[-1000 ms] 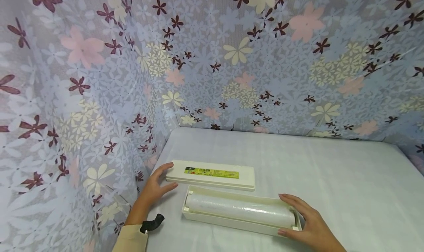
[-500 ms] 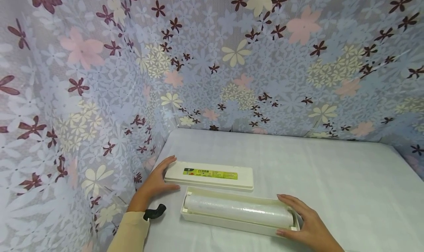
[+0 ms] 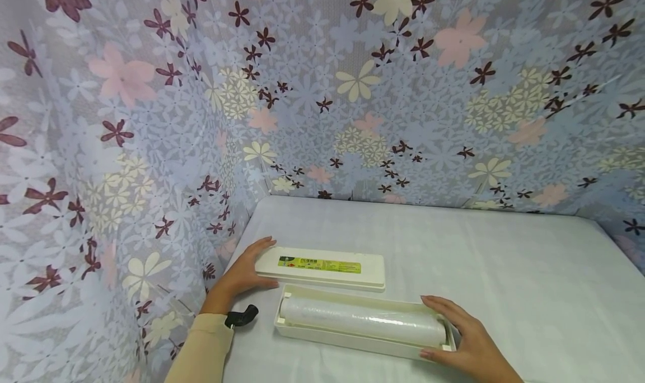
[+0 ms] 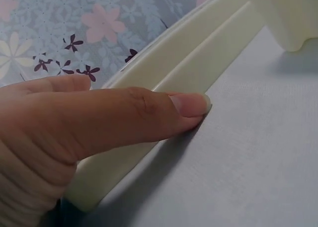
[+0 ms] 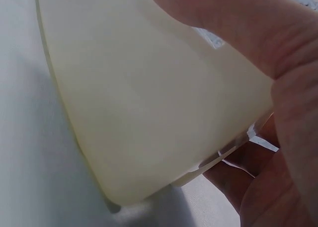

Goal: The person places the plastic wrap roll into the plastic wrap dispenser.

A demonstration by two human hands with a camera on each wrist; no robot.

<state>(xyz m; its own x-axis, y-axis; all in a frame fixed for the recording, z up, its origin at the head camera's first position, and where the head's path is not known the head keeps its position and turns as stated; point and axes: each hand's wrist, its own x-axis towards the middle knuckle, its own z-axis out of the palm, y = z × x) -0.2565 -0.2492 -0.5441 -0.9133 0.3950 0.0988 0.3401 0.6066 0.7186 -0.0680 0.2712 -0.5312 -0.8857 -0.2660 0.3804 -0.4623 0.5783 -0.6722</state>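
Note:
A roll of cling film (image 3: 363, 319) lies lengthwise in a cream cling film box (image 3: 347, 344) that has no cover on it. My right hand (image 3: 466, 338) grips the box's right end, thumb at the front wall and fingers over the back wall; the right wrist view shows the box's pale wall (image 5: 149, 98) close up. Behind the box lies its long cream lid (image 3: 370, 271), label upward. My left hand (image 3: 247, 271) spans the lid's left end, thumb along the front edge and fingers at the back. In the left wrist view the thumb (image 4: 139, 115) presses on the lid's side.
The box and lid lie on a white-covered table (image 3: 478, 254). A flowered curtain (image 3: 312, 125) rises along the table's back and left side. A black strap piece (image 3: 242, 317) sticks out at the left wrist.
My left hand has moved right, from beside the lid's left end to around it. My right hand keeps its hold on the box, which stays in place.

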